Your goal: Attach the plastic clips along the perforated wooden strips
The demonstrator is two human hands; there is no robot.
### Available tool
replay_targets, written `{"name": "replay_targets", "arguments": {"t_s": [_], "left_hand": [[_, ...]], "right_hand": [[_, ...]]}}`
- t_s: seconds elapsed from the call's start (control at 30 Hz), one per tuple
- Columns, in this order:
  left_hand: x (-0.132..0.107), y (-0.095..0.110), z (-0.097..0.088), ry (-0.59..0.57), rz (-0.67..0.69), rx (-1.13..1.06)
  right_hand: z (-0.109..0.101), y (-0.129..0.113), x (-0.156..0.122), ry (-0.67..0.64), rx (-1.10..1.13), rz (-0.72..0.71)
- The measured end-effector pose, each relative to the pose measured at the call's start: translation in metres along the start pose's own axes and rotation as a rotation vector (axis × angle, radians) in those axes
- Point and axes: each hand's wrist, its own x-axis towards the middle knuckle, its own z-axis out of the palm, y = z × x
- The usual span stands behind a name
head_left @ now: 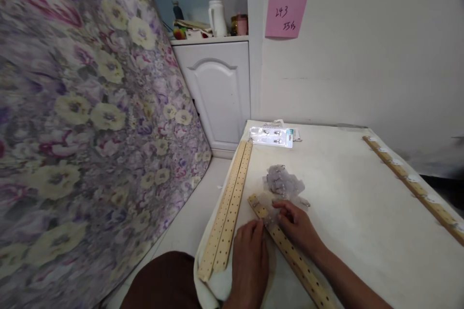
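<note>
A narrow wooden strip (pixel 295 258) with rows of holes lies at a slant on the white table. My left hand (pixel 250 253) is closed at its left edge, fingertips against the strip near its far end. Over the strip's other side is my right hand (pixel 295 224), fingers curled together; what they hold, if anything, is too small to make out. Small clear plastic pieces (pixel 268 215) with metal parts sit on the strip's far end. Just beyond my right hand rests a pile of clear plastic pieces with metal hooks (pixel 282 183).
Two more perforated wooden strips (pixel 232 198) lie along the table's left edge. Clear hook packaging (pixel 271 136) is at the back. A wooden strip with white pieces (pixel 413 186) lies along the right side. A flowered curtain (pixel 108 116) hangs left; a cabinet (pixel 219 91) stands behind.
</note>
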Motion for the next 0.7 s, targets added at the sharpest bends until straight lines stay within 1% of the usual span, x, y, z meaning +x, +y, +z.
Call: {"name": "replay_targets", "arguments": {"t_s": [0.3,0.7], "left_hand": [[0.0001,0.0011,-0.0011,0.025,0.009,-0.001],[0.0028,0.0026,-0.0026,0.028,0.019,0.002]], "right_hand": [[0.0000,-0.0018,0.0016,0.000,-0.013,0.049],[-0.0009,-0.0046,0.0033,0.006,-0.043,0.028]]}}
